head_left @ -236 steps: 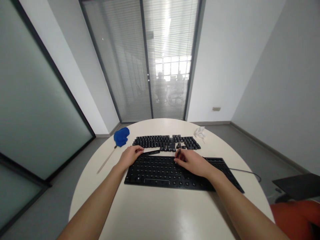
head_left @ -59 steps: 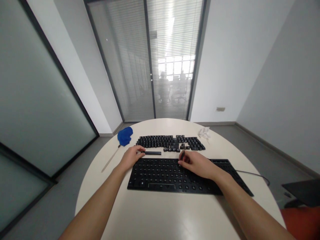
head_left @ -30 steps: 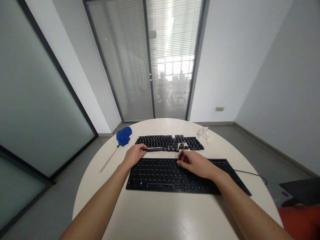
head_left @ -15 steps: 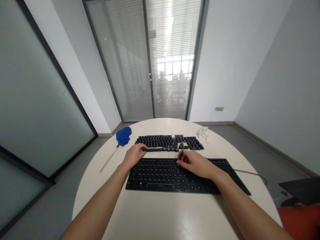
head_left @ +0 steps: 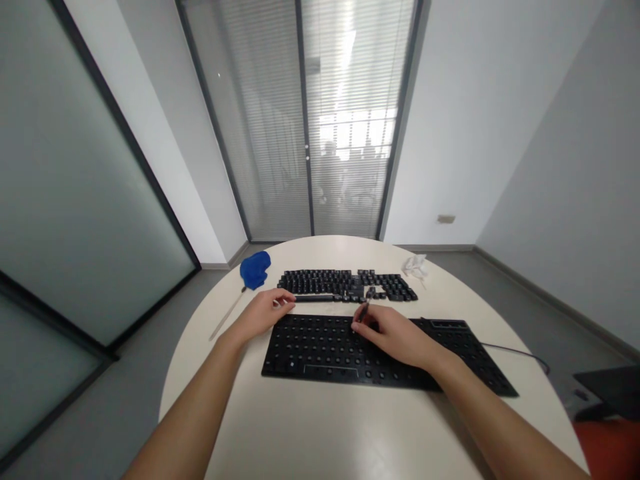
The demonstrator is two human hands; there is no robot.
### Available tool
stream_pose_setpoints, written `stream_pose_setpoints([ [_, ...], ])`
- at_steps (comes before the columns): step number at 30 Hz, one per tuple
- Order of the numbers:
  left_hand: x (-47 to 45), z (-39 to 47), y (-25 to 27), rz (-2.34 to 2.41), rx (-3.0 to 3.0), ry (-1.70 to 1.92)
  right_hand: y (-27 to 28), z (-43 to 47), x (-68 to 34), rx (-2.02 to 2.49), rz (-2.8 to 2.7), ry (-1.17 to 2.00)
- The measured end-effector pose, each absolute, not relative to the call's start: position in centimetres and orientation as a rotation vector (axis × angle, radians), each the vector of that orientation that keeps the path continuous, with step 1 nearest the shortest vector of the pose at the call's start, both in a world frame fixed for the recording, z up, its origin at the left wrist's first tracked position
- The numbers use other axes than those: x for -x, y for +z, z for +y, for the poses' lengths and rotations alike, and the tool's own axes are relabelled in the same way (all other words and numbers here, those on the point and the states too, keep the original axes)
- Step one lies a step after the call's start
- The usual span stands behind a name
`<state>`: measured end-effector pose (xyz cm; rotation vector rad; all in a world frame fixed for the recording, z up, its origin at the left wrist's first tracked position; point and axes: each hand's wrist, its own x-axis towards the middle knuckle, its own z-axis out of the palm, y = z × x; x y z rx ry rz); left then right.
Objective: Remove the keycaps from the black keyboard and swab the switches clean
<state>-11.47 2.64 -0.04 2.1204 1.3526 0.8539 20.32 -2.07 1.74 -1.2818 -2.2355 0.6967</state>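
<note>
A black keyboard base point(head_left: 320, 340), stripped of its keycaps, lies flat in front of me. Behind it the loose black keycaps point(head_left: 317, 283) are laid out in keyboard order, with the long space bar point(head_left: 315, 299) along their near edge. My right hand point(head_left: 387, 333) is over the middle of the base, fingers pinched round a thin dark tool point(head_left: 365, 311); its exact kind is unclear. At the base's far left corner, my left hand point(head_left: 265, 312) rests with fingers bent and thumb apart, close to the space bar's left end. It holds nothing that I can see.
A blue cloth-like piece on a thin stick point(head_left: 255, 269) lies at the left of the round white table point(head_left: 300, 427). Crumpled white tissue point(head_left: 415, 265) sits at the far right. A cable point(head_left: 517, 349) runs off the right edge, near a red seat point(head_left: 607, 447).
My head view has shifted slightly, so everything sits a little further right. My right hand, still pinching the dark tool, has moved slightly left over the base. My left hand stays near the corner.
</note>
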Motion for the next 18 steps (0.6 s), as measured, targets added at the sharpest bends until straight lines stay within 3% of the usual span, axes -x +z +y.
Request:
stream_pose_setpoints([
  [7, 14.2, 2.3, 0.6, 1.29, -2.137, 0.727, 1.6, -4.0, -12.8, 1.08, -2.164, 0.994],
  [13, 14.1, 1.1, 2.8, 0.982, -1.975, 0.81, 2.8, -3.4, -9.8, 1.112, -2.467, 0.815],
  [18, 13.9, 1.2, 2.6, 1.056, -1.937, 0.829, 3.0, -3.1, -9.2, 1.019, -2.451, 0.769],
])
